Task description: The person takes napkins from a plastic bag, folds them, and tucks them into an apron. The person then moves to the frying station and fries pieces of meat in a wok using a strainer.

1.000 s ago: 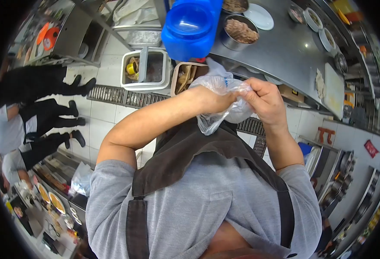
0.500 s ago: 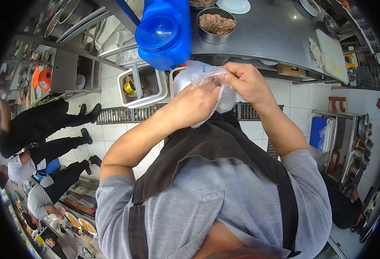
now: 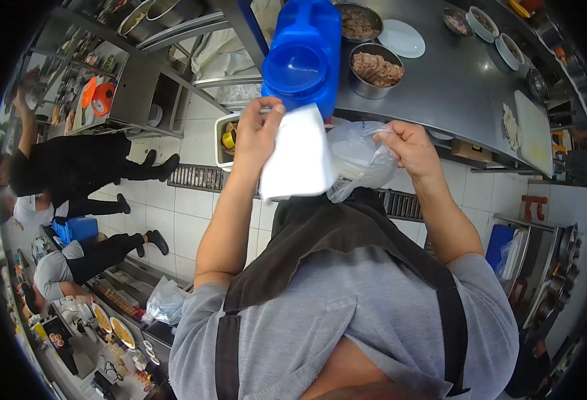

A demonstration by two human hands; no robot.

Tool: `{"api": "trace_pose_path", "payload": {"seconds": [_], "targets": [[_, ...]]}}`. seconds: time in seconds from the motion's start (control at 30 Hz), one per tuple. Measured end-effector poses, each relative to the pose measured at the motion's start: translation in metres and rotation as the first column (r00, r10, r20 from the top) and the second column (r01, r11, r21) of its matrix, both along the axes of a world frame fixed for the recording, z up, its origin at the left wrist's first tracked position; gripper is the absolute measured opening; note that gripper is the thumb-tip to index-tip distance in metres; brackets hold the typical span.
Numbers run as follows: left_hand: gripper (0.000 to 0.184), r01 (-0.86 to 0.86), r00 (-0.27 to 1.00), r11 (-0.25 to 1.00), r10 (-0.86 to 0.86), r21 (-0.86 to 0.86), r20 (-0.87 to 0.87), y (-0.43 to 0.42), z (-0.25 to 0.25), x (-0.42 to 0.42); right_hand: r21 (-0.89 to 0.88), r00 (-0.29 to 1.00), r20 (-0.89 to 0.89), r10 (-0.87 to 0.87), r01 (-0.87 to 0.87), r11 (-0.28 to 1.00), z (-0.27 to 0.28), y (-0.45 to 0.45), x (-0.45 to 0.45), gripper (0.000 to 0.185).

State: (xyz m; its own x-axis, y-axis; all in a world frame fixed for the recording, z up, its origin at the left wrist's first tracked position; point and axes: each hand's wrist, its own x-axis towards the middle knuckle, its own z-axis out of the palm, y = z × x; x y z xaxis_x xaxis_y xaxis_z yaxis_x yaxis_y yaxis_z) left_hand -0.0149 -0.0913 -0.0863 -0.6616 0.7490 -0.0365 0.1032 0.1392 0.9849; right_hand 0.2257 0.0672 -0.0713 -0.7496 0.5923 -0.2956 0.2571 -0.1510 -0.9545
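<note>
My left hand (image 3: 257,130) pinches the top corner of a white sheet (image 3: 298,153), which looks like folded paper or thin cloth and is slightly blurred. The sheet hangs beside a translucent plastic bag (image 3: 363,157). My right hand (image 3: 410,148) is closed on the bag's gathered upper edge. Something white shows through the bag, but I cannot make out what. Both hands are in front of my dark apron (image 3: 333,233), near the counter's edge.
A blue plastic container (image 3: 303,67) and a metal pot of meat (image 3: 372,87) stand on the steel counter (image 3: 440,80), with a white plate (image 3: 401,38) behind. A bin (image 3: 223,148) is below. Co-workers (image 3: 67,167) stand at the left.
My left hand has come away from the bag and now holds up the white sheet at its left. My right hand still grips the bag. The camera view has shifted.
</note>
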Motion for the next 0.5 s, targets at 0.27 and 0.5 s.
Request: {"api": "trace_pose_path", "payload": {"seconds": [0.27, 0.5], "targets": [[0.082, 0.414, 0.446, 0.348, -0.883, -0.841, -0.146, 0.037, 0.050, 0.070, 0.190, 0.980, -0.168, 0.110, -0.077, 0.979, 0.017, -0.015, -0.021, 0.017], [0.043, 0.515, 0.478, 0.763, -0.634, -0.390, -0.608, 0.061, 0.070, 0.030, 0.014, 0.811, -0.561, -0.165, 0.209, 0.978, 0.051, 0.004, 0.034, 0.031]]}}
